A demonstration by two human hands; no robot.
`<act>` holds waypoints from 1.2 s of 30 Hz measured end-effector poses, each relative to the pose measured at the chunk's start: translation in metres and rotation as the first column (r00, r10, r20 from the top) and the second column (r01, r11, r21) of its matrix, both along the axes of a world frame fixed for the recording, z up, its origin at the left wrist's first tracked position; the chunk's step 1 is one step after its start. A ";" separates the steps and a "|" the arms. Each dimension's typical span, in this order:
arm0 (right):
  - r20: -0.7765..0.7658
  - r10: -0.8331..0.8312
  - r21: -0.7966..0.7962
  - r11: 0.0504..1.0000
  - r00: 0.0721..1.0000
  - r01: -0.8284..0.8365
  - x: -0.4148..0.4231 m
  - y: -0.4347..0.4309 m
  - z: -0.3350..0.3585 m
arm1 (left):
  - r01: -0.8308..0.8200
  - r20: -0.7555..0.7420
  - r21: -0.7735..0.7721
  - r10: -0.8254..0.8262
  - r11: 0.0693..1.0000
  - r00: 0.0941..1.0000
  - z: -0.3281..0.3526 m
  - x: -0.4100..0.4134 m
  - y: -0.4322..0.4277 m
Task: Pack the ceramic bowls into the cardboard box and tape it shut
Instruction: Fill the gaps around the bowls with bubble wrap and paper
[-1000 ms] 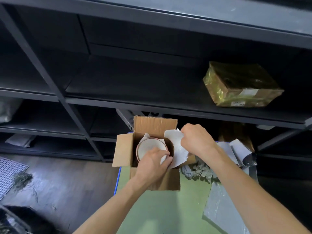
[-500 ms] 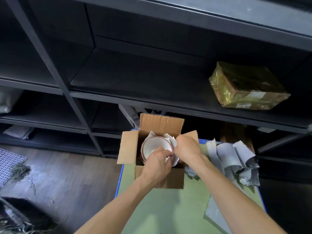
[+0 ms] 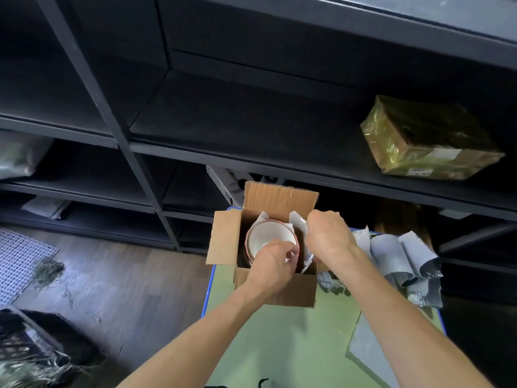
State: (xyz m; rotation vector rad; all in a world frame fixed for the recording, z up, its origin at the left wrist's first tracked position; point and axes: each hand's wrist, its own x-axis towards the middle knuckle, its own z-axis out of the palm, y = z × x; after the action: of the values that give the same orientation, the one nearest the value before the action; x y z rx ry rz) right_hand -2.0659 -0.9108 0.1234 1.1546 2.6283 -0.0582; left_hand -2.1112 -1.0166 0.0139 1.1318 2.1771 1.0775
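An open cardboard box (image 3: 223, 239) stands at the far end of a green table (image 3: 293, 345), its flaps spread. Inside sits a white ceramic bowl with a pink rim (image 3: 265, 236), with white packing paper (image 3: 297, 221) around it. My left hand (image 3: 272, 264) reaches into the box, its curled fingers on the bowl's near rim. My right hand (image 3: 327, 236) hovers over the box's right side and pinches the white paper, pushing it down beside the bowl. The box's right flap is hidden behind my right hand.
Grey padded mailer bags (image 3: 402, 256) lie rolled at the table's right, and one flat grey sheet (image 3: 369, 354) nearer me. Dark metal shelving (image 3: 251, 152) rises behind, with a gold-wrapped parcel (image 3: 428, 141) on it. Wooden floor and a dark basket (image 3: 33, 340) lie left.
My right hand has brought the white paper down from above the box and tucked it along the bowl's right side. My left hand stays on the bowl's rim.
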 end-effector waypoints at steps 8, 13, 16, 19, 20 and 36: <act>0.060 -0.054 -0.139 0.988 0.997 0.061 0.002 -0.008 -0.058 | -0.048 0.081 -0.034 0.050 0.998 0.995 0.006 -0.007 -0.001; -0.091 -0.019 0.023 1.000 0.996 0.021 0.009 -0.009 -0.051 | -0.026 0.059 -0.030 0.028 0.999 0.998 0.002 -0.005 0.000; -0.150 0.069 0.097 0.994 0.986 -0.054 0.017 -0.004 -0.047 | -0.028 0.052 -0.030 0.030 0.999 0.998 0.003 -0.005 0.001; -0.141 0.056 0.026 0.998 0.988 -0.053 0.020 0.002 -0.050 | -0.004 0.029 -0.023 0.005 1.000 1.000 0.005 -0.003 0.001; -0.150 0.040 0.000 0.999 0.988 -0.041 0.020 0.003 -0.053 | 0.006 0.031 -0.032 -0.005 0.999 1.000 0.006 -0.003 0.000; -0.480 -0.108 -0.180 0.983 0.871 0.023 0.107 0.025 -0.029 | -0.042 -0.099 -0.008 0.041 0.999 0.994 0.016 0.011 -0.005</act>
State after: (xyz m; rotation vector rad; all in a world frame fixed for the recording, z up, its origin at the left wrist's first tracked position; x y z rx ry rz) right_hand -1.9586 -0.8854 0.0944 1.3059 2.9283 -0.6588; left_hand -2.1006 -1.0211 0.0299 1.1632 2.2888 1.0470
